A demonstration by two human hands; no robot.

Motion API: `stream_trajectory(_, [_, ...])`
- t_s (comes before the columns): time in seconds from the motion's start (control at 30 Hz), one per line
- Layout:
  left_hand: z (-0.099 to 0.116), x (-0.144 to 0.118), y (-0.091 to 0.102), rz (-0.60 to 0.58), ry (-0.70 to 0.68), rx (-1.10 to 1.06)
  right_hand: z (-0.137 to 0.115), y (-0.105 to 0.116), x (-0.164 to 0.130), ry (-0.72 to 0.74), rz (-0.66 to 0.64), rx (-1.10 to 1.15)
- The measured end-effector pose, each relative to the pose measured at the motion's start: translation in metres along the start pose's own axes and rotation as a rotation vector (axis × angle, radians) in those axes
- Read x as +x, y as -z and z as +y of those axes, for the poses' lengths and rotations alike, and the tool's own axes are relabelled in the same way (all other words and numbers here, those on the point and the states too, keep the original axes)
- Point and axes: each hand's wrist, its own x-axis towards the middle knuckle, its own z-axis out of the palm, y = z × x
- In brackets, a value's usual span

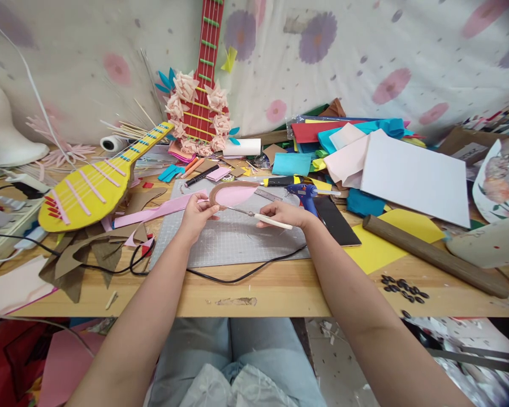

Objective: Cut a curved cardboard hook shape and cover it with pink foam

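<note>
Between my hands is a rounded cardboard piece [236,195] with a pink face and a brown edge. My left hand [197,215] pinches its left end between thumb and fingers. My right hand [282,215] is closed on the white handles of a pair of scissors [254,215]. The blades point left and lie along the piece's lower edge, close to my left fingers; whether they are cutting cannot be made out. Both hands are above a grey cutting mat [220,249]. A pink strip [161,210] lies left of my left hand.
A blue glue gun [303,192] rests behind my right hand, its black cord [237,280] crossing the front of the mat. Yellow [85,198] and red [199,116] model string instruments stand left and behind. A brown roll [432,254] and black beads [405,287] lie at right.
</note>
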Motion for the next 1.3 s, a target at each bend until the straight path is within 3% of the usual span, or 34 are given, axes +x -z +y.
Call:
stream_trajectory(0.7, [0.0012, -0.0010, -0.0016, -0.044, 0.027, -0.034, -0.0008, -0.0015, -0.0021, -0.005, -0.082, 0.116])
stream_trajectory(1.3, [-0.0036, 0.0001, -0.0035, 0.026, 0.119, -0.114, -0.0004, -0.0019, 0.0023, -0.009, 0.020, -0.025])
